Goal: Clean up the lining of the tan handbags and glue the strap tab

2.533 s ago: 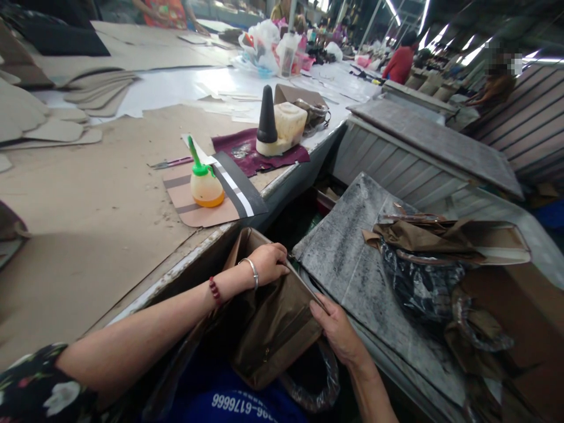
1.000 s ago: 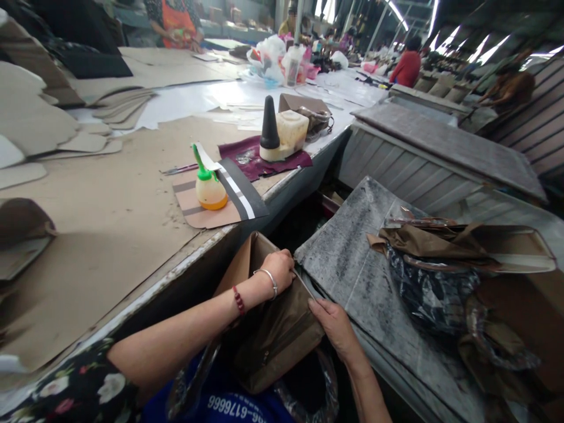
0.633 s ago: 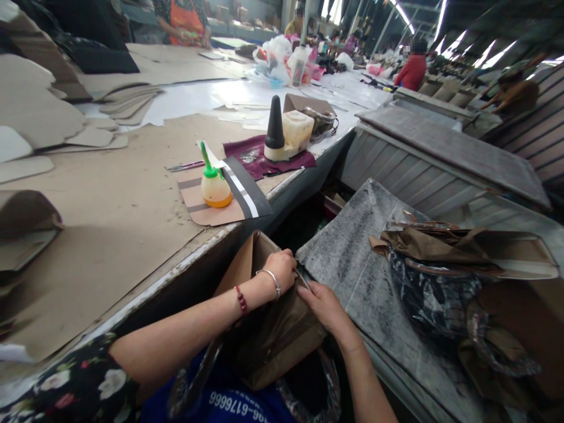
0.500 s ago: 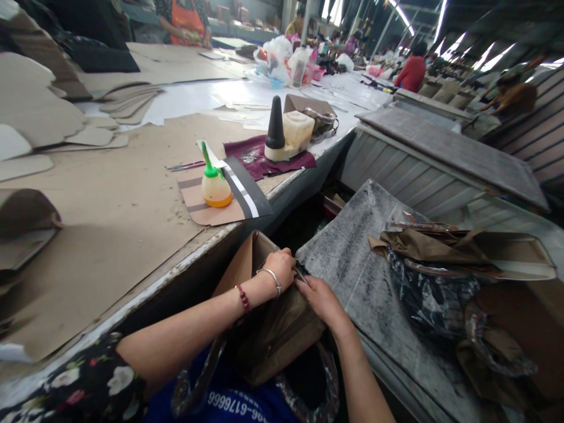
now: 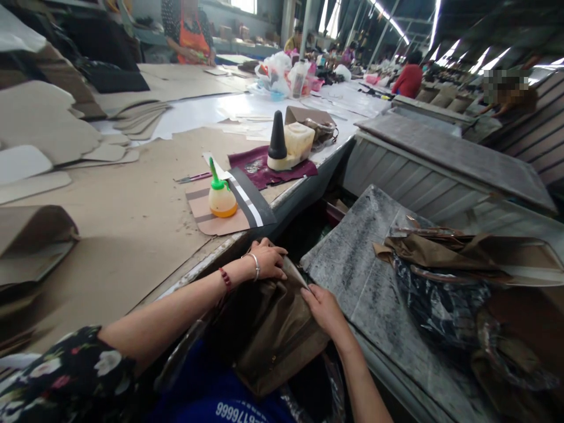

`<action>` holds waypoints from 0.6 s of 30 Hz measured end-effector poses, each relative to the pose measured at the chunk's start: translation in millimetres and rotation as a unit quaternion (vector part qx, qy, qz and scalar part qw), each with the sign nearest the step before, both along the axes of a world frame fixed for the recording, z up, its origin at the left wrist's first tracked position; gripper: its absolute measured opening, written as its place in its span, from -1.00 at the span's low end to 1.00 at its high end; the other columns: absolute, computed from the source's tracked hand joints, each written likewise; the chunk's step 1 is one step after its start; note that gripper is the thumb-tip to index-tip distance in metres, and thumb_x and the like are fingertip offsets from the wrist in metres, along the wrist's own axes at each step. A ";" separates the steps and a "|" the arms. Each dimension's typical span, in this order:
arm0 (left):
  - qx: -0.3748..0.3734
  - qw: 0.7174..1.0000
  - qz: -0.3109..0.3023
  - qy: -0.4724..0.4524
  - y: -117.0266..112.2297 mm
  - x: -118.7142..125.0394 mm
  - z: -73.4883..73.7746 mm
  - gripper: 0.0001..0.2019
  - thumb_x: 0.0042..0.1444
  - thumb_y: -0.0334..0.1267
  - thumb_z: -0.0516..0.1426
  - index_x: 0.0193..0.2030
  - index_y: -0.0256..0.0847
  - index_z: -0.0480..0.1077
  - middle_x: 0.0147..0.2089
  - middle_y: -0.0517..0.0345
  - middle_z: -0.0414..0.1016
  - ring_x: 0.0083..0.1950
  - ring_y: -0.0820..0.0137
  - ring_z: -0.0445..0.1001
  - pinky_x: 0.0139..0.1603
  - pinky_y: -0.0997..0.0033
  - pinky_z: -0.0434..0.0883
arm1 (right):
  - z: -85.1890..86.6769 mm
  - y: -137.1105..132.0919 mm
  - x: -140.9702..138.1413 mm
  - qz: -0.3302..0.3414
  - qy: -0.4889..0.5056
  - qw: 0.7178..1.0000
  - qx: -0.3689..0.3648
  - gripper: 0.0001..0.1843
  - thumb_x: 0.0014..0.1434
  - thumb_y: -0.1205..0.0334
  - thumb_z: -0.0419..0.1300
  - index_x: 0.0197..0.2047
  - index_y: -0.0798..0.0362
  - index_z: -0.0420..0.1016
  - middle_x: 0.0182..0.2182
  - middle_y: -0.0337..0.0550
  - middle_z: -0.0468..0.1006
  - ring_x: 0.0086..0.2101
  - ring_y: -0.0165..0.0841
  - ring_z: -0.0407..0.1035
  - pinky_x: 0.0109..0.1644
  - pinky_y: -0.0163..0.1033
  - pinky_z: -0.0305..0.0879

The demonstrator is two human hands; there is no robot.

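A brown bag (image 5: pixel 282 335) rests on my lap, over the blue apron, tilted with its upper edge towards the table. My left hand (image 5: pixel 268 260) lies over the bag's far upper part, fingers stretched out and somewhat apart. Lower right of it, my right hand (image 5: pixel 325 306) pinches the pale upper edge of the bag between thumb and fingers. Part of a plastic-wrapped handle (image 5: pixel 332 376) shows beside the bag near my right forearm. The inside of the bag is hidden from me.
On the table (image 5: pixel 145 229) stand a green-tipped squeeze bottle (image 5: pixel 222 202) and a black-coned glue pot (image 5: pixel 277 144) on maroon cloth. More brown bag pieces (image 5: pixel 458 252) lie on the grey board (image 5: pixel 348 258) at right. A person in an orange apron (image 5: pixel 192 41) works across the table.
My left hand has shifted left and its bent fingers have straightened over the bag. The bag's upper edge shows more between my hands. The right hand still pinches. The view has tilted up slightly.
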State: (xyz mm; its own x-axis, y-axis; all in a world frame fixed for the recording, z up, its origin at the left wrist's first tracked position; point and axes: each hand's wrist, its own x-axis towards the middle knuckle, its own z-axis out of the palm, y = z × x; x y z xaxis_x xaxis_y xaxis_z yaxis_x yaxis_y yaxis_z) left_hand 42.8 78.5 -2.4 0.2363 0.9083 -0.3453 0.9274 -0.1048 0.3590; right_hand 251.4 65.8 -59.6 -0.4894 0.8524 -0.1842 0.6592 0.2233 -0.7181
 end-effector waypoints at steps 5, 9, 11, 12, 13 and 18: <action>0.069 0.995 0.028 -0.063 -4.3 1.0 -0.7 -0.88 -0.16 -0.15 0.22 -0.45 -0.09 0.45 0.13 0.36 0.22 0.06 0.15 0.07 -0.06 0.21 0.12 | -0.4 -1.6 2.8 -0.001 0.027 0.999 -0.019 -0.66 0.12 0.05 -0.09 -0.54 0.07 0.27 -0.64 -0.29 0.26 -0.56 -0.42 0.18 -0.46 -0.35 0.04; 0.003 0.986 0.021 -0.168 -11.4 -2.5 2.9 -0.86 -0.09 -0.20 0.18 -0.48 -0.21 0.35 -0.34 0.25 0.40 -0.27 0.42 0.29 -0.30 0.50 0.22 | -1.0 -2.1 5.6 0.001 0.046 0.998 -0.034 -0.66 0.12 0.03 -0.08 -0.53 0.07 0.27 -0.62 -0.28 0.28 -0.54 -0.41 0.20 -0.44 -0.34 0.08; -0.085 0.970 0.036 -0.224 -13.3 -7.8 3.9 -0.81 -0.04 -0.17 0.14 -0.50 -0.24 0.27 -0.56 0.32 0.24 -0.47 0.52 0.24 -0.48 0.57 0.17 | -0.3 -2.4 5.8 0.003 0.053 0.998 -0.038 -0.65 0.13 0.02 -0.08 -0.53 0.07 0.27 -0.62 -0.28 0.29 -0.54 -0.41 0.21 -0.45 -0.34 0.09; -0.114 0.962 0.044 -0.244 -13.7 -10.7 3.8 -0.79 -0.01 -0.16 0.11 -0.50 -0.24 0.23 -0.60 0.34 0.17 -0.52 0.54 0.19 -0.52 0.58 0.15 | 0.3 -2.6 5.5 0.005 0.056 0.998 -0.040 -0.65 0.13 0.02 -0.08 -0.52 0.07 0.27 -0.62 -0.28 0.29 -0.54 -0.40 0.21 -0.45 -0.34 0.09; -0.125 0.958 0.049 -0.252 -13.9 -13.2 3.3 -0.78 0.00 -0.16 0.10 -0.51 -0.24 0.21 -0.61 0.35 0.13 -0.55 0.55 0.17 -0.55 0.58 0.13 | 1.1 -2.8 4.8 0.008 0.057 0.998 -0.040 -0.64 0.12 0.01 -0.08 -0.52 0.07 0.27 -0.62 -0.27 0.29 -0.53 -0.40 0.21 -0.45 -0.34 0.09; 0.030 0.987 0.062 -0.142 -12.2 -14.1 -2.8 -0.92 -0.01 -0.29 0.10 -0.47 -0.23 0.29 -0.53 0.28 0.24 -0.45 0.49 0.23 -0.41 0.53 0.19 | 3.3 -2.8 1.1 0.021 0.061 0.997 -0.039 -0.66 0.12 0.01 -0.06 -0.51 0.07 0.28 -0.60 -0.27 0.29 -0.51 -0.39 0.22 -0.42 -0.34 0.10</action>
